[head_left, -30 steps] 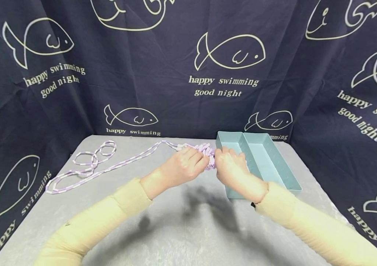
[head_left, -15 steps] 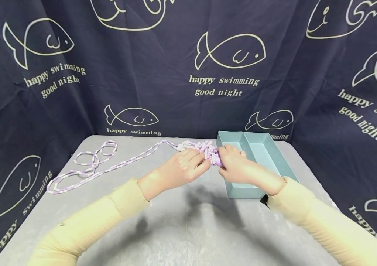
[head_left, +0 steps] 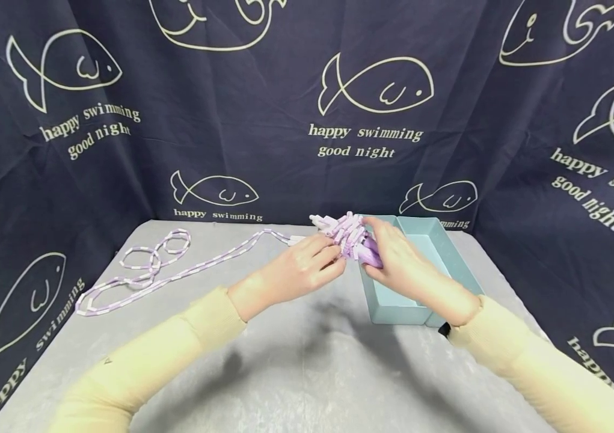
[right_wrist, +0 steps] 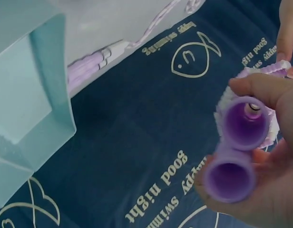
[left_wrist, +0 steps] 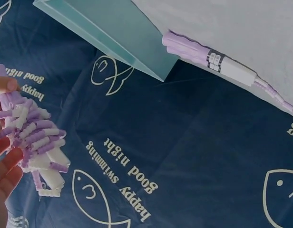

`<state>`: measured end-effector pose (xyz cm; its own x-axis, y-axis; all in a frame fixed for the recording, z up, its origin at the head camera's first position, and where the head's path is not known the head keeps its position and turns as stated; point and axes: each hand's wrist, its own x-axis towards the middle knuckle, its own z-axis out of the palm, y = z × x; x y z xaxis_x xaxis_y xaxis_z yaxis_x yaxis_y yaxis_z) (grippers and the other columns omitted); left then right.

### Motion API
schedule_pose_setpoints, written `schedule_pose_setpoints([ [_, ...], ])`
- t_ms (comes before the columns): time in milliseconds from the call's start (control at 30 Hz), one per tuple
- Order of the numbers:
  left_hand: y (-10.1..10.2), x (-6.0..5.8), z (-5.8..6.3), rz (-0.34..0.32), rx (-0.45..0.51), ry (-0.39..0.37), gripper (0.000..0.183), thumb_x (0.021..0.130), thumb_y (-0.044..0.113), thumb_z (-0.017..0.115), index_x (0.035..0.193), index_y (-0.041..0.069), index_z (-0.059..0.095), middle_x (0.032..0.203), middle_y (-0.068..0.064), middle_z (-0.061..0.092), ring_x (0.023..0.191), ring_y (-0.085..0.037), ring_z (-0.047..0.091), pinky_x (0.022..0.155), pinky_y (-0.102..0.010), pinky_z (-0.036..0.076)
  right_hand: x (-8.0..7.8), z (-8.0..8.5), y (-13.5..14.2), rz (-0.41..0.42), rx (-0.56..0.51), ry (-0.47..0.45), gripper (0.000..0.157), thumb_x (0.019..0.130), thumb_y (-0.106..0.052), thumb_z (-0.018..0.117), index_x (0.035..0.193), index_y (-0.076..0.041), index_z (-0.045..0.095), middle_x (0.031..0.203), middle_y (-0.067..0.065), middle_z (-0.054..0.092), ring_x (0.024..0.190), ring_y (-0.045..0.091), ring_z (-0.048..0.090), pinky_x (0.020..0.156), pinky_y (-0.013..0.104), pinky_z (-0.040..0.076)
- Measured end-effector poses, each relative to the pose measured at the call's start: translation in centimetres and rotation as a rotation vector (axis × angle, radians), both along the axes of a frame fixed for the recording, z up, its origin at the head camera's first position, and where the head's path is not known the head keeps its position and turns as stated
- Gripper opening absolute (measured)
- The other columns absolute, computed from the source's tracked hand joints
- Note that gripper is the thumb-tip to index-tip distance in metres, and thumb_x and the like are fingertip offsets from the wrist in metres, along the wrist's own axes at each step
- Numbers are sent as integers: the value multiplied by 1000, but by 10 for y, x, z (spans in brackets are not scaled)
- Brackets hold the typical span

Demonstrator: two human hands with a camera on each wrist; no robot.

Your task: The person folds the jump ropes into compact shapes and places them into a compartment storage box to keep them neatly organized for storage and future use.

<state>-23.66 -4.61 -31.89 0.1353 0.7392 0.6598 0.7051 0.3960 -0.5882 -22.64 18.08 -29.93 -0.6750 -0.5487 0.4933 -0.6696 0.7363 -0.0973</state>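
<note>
Head view: one pale-blue box (head_left: 400,314), two compartments, standing to your right on the counter (head_left: 296,385); landmark for all entries below.

Item 1: beaded rope bundle (head_left: 347,234), purple and white, raised between your hands. Place: by the box's far left corner, overlapping its left wall as seen from above; the right wrist view shows it apart from the box. Long axis: slanting, one white tip away from the box to its left, purple handles (head_left: 371,254) toward the left compartment. Their hollow ends face your right wrist camera.

Item 2: your right hand (head_left: 401,258), the nearer to the box, seen over its left compartment; thumb and fingers wrapped round the handles.

Item 3: your left hand (head_left: 303,264), left of the box, fingers against the beaded coil; whether they grip or merely touch cannot be told.

Item 4: second rope (left_wrist: 208,58), left of the box on the counter; grip end near the box, cord looped well apart from it.
</note>
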Motion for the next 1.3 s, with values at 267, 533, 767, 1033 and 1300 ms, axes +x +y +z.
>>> schedule_pose_setpoints([
  [267, 6, -15, -2, -23, 6, -72, 14, 87, -1, 57, 95, 6, 65, 98, -7, 65, 96, -23, 60, 93, -33, 46, -2, -5, 15, -64, 12, 171, 64, 73, -13, 74, 127, -3, 41, 93, 16, 53, 80, 35, 53, 68, 46, 45],
  [533, 3, -35, -10, 27, 88, -242, 18, 82, 2, 57, 98, 6, 63, 101, -7, 64, 98, -24, 58, 85, -35, 46, -4, -15, 42, -244, -46, 121, 60, 76, -14, 69, 128, -4, 42, 100, 22, 53, 90, 41, 52, 69, 55, 42],
  [767, 0, -62, -28, 126, 104, -384, 22, 83, 3, 58, 104, 6, 62, 105, -6, 61, 102, -23, 54, 86, -37, 43, -12, -34, 65, -285, -138, 164, 60, 74, -13, 70, 125, 1, 42, 92, 25, 51, 80, 44, 50, 68, 55, 39],
  [1033, -1, -98, -63, 283, 94, -512, 26, 81, 6, 60, 106, 8, 62, 108, -7, 58, 105, -25, 52, 87, -39, 43, -23, -59, 86, -364, -231, 136, 60, 73, -8, 71, 124, 2, 41, 96, 32, 50, 86, 49, 49, 72, 59, 37],
  [1300, 6, -127, -93, 450, 14, -660, 33, 84, 14, 58, 116, 10, 55, 117, -6, 53, 112, -25, 47, 91, -39, 39, -33, -87, 106, -531, -246, 135, 64, 74, -12, 73, 127, 2, 39, 93, 34, 48, 82, 54, 48, 66, 61, 36],
])
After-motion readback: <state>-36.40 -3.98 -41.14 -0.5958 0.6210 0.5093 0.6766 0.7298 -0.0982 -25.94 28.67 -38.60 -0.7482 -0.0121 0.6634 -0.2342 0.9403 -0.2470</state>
